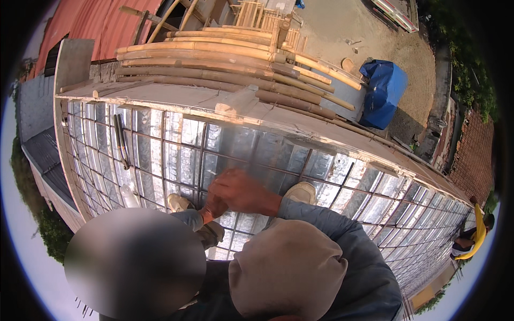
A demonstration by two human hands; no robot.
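Observation:
My right hand (247,191) is closed, its fingers curled and slightly smeared by motion. Pressed close against it is my left hand (213,206), closed too and partly behind the right. Whatever they grip, if anything, is hidden. Both are over a grid of thin steel rebar (201,160) that lies on shiny ribbed metal decking (182,131). My shoes, one at the left (180,203) and one at the right (301,192), stand on the deck either side of my hands. A long-handled pincer-like tool (121,142) lies on the grid at the left.
A clear plastic bottle (129,197) rests on the left of the deck. A wooden form board (321,136) edges the far side, with stacked bamboo poles (214,56) and a blue tarp (383,91) beyond. Another person in yellow (474,235) is at the far right.

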